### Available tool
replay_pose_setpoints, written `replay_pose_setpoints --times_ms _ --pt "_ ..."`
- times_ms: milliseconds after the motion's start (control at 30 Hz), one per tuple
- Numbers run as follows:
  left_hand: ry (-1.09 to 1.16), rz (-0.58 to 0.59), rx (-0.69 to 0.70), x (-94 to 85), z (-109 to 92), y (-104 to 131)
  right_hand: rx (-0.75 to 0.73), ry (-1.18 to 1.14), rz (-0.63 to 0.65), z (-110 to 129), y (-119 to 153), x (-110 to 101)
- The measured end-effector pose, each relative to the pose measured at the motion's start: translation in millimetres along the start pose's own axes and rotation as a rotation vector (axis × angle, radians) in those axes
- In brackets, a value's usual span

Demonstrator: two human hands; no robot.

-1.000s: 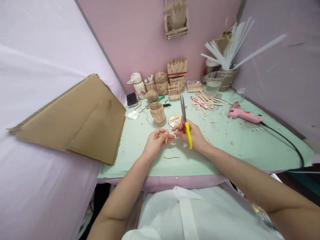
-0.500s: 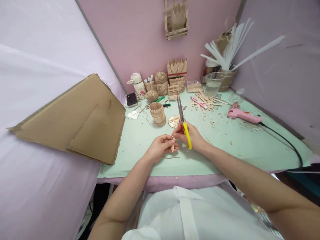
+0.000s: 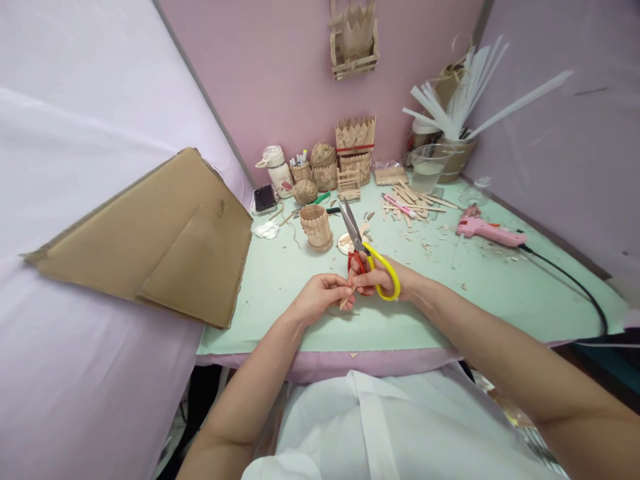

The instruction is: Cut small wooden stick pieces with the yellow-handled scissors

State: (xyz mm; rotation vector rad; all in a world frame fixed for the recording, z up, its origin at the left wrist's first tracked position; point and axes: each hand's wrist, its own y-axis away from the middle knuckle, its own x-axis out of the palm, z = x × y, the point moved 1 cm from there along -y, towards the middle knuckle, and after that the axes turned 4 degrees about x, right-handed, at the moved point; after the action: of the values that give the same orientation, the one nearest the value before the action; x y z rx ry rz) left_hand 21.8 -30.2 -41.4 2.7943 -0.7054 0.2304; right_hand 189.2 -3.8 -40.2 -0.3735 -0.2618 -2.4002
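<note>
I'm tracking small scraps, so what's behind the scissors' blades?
Behind the scissors: a pale round piece, thin wood pieces on or beside it, and green tabletop. The blades cover part of the pale round piece; what lies there cannot be seen.

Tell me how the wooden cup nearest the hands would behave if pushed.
The wooden cup is probably light and stiff, its wall looking built of thin sticks. It stands upright, base nearly rim-wide, so a low push should slide it. If tipped, its round body might roll.
</note>
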Motion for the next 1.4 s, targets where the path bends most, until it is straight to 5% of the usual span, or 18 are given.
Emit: replay_pose_setpoints --times_ms 167,467,667,1033,1167,1400 --pt "-0.05 0.063 -0.049 0.9 0 2 0.062 0.001 0.035 2 3 3" --pt "0.074 -0.139 0.053 0.0 -5 -1 -0.14 0.13 -0.228 7 0 7" --pt "0.095 -0.082 -0.052 -2.8 -4 0 -0.215 0.427 -0.363 12 4 7" --pt "0.13 -0.107 -0.028 -3.7 -4 1 -0.325 0.472 -0.502 1 1 8" --pt "0.151 -0.223 0.073 -4.7 -8 0 -0.313 0.527 -0.512 -1 2 7" --pt "0.1 -0.539 0.404 -14.1 -13 -1 -0.142 0.999 -0.52 0 6 10"
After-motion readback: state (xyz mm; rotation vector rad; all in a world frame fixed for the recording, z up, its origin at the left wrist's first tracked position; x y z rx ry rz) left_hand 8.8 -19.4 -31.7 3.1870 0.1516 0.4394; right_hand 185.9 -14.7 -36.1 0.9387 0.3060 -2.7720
